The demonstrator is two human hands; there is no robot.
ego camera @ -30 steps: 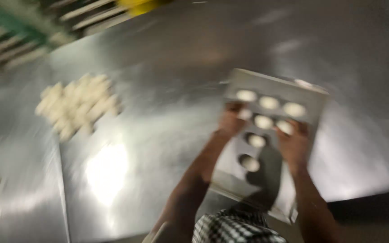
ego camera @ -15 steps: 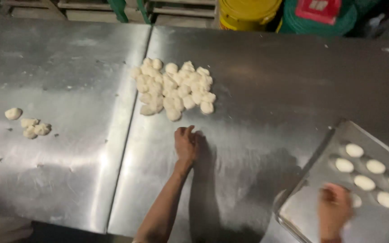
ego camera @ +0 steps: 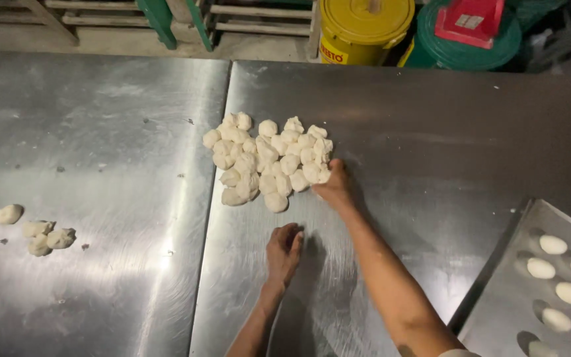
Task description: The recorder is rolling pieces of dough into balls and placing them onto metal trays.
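Edges and hidden parts

The baking tray [ego camera: 497, 291] at 4 o'clock is running off the right and bottom edges, cutting its lowest dough round [ego camera: 538, 348]. The right hand [ego camera: 334, 187] is covering whatever its fingertips are meeting at the dough pile [ego camera: 267, 158]. The left hand [ego camera: 283, 251] is hiding its palm against the worktop [ego camera: 431, 132]. The yellow bucket [ego camera: 363, 30] at 12 o'clock is getting cropped on top.

Dough pieces [ego camera: 269, 158] by my right hand [ego camera: 334, 187]: pale cream-white. Surface [ego camera: 114, 132]: dull silver-grey steel with bright glare streaks. Tray [ego camera: 497, 311]: same grey metal, 5 off-white rounds [ego camera: 553, 244] on it. Bucket [ego camera: 365, 30]: yellow. Tub [ego camera: 470, 49]: green, red lid [ego camera: 474, 23] on top.
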